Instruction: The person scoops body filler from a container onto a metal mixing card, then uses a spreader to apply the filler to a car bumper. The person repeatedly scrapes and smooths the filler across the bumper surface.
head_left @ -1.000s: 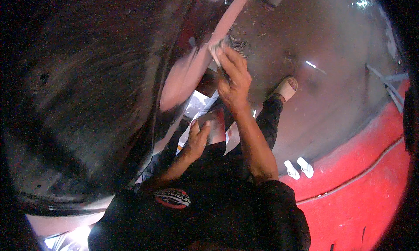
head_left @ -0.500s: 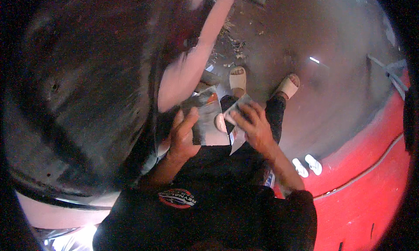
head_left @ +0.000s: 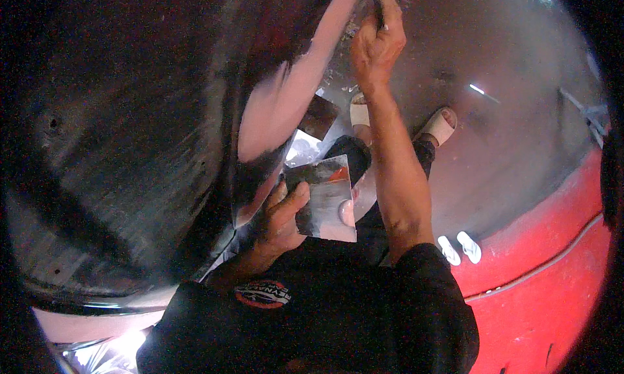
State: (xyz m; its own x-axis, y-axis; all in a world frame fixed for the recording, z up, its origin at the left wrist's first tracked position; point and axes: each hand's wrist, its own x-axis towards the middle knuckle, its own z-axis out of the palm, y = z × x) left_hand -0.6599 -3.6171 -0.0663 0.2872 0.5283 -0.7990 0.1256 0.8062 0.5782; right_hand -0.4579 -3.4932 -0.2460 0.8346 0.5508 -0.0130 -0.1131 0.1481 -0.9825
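My left hand [head_left: 283,219] grips a flat square putty board [head_left: 324,201] by its near-left edge, thumb on top. The board is smeared grey and pale pink, with an orange-red patch at its far edge. A rounded lump of pink putty [head_left: 346,213] sits at its right edge. My right arm is stretched far forward. Its hand [head_left: 378,52] closes on a thin dark putty spreader [head_left: 378,8], seen nearly edge-on beside the far end of a pink putty band [head_left: 276,110]. Whether the spreader touches the band, I cannot tell. The band runs along the edge of a dark car panel [head_left: 130,146].
The dark panel fills the left side. Below the band, a brown square piece [head_left: 318,117] lies near my sandalled feet [head_left: 437,127]. White flip-flops [head_left: 459,248] rest by a red surface [head_left: 539,276] on the right. A grey metal bar [head_left: 582,110] stands at the far right.
My right hand has moved from beside the board up and forward along the putty band, taking the spreader with it. The board in my left hand has shifted slightly right and nearer.
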